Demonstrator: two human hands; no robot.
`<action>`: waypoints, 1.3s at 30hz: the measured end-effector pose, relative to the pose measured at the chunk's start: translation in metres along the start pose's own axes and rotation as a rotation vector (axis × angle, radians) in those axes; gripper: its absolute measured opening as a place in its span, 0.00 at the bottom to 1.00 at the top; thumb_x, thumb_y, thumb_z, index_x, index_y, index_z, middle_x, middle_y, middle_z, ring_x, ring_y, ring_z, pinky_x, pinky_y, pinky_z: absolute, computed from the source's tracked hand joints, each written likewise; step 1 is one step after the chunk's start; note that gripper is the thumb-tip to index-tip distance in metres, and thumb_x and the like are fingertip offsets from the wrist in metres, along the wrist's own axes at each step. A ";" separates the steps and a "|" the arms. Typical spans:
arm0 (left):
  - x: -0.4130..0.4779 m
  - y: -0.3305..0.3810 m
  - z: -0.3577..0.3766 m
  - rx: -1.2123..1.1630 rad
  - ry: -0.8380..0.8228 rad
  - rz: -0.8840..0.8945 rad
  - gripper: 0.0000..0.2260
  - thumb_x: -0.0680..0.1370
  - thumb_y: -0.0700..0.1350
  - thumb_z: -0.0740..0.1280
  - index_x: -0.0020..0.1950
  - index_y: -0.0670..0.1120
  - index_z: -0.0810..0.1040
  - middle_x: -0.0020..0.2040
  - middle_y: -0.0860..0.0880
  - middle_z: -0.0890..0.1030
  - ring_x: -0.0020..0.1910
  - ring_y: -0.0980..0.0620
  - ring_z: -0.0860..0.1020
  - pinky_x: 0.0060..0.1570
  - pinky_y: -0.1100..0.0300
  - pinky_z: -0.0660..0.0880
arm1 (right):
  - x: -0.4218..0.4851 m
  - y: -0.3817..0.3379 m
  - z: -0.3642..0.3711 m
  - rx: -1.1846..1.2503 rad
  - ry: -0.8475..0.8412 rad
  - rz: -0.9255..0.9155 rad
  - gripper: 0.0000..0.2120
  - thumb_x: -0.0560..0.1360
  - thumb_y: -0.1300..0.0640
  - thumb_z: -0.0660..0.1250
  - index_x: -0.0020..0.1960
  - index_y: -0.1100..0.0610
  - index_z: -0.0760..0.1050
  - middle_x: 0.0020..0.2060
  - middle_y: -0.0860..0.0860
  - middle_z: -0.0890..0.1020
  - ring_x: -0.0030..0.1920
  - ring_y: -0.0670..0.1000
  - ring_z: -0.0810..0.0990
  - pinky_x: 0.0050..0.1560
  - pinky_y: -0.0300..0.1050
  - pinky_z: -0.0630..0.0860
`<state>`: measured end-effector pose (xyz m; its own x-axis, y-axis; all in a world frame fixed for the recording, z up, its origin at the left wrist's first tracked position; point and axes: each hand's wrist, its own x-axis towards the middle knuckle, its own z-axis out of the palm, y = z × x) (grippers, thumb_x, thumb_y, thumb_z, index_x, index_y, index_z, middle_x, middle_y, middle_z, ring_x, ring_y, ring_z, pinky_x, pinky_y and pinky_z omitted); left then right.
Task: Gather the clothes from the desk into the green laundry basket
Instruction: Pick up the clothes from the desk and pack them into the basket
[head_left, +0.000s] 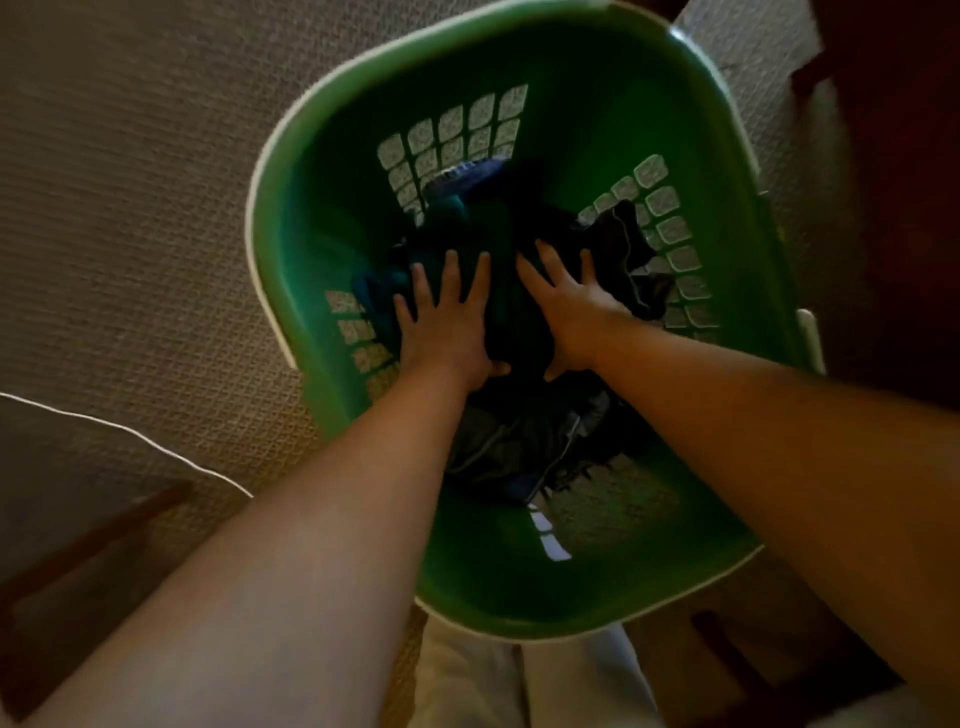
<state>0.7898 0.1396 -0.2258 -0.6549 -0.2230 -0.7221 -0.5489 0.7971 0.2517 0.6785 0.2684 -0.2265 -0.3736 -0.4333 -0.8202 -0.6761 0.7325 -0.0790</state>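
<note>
The green laundry basket with a white rim stands on the carpet right below me. A pile of dark clothes, blue, teal and black, lies at its bottom. Both my arms reach down into the basket. My left hand lies flat on the pile with its fingers spread. Beside it, my right hand presses on the same dark cloth, fingers straight and apart. Neither hand grips anything. The desk is out of view.
Beige patterned carpet surrounds the basket. A white cable runs across the floor at the lower left, beside a dark wooden leg. Dark furniture stands at the right edge. My light trousers show below the basket.
</note>
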 end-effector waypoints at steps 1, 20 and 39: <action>0.011 -0.001 0.010 0.002 0.041 -0.002 0.59 0.71 0.61 0.78 0.83 0.57 0.34 0.84 0.47 0.37 0.81 0.33 0.36 0.76 0.30 0.42 | 0.013 0.004 0.008 -0.003 0.032 -0.016 0.77 0.57 0.42 0.86 0.79 0.43 0.27 0.81 0.49 0.34 0.79 0.71 0.38 0.70 0.75 0.65; -0.047 0.021 0.047 -0.188 0.234 -0.079 0.58 0.74 0.59 0.75 0.81 0.56 0.28 0.82 0.43 0.30 0.81 0.36 0.34 0.77 0.33 0.45 | -0.054 -0.019 0.076 0.026 0.442 0.051 0.56 0.74 0.46 0.73 0.83 0.55 0.34 0.82 0.61 0.37 0.81 0.67 0.43 0.79 0.66 0.48; -0.118 0.024 0.026 -0.298 0.091 -0.018 0.37 0.85 0.51 0.61 0.83 0.58 0.36 0.85 0.43 0.50 0.82 0.40 0.54 0.74 0.37 0.65 | -0.136 -0.026 0.063 0.552 0.274 -0.031 0.31 0.86 0.51 0.57 0.84 0.56 0.48 0.83 0.52 0.52 0.83 0.56 0.44 0.81 0.54 0.41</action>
<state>0.8672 0.1999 -0.1519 -0.6800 -0.2961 -0.6708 -0.6802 0.5962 0.4264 0.7872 0.3413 -0.1491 -0.5578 -0.5245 -0.6433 -0.2880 0.8492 -0.4427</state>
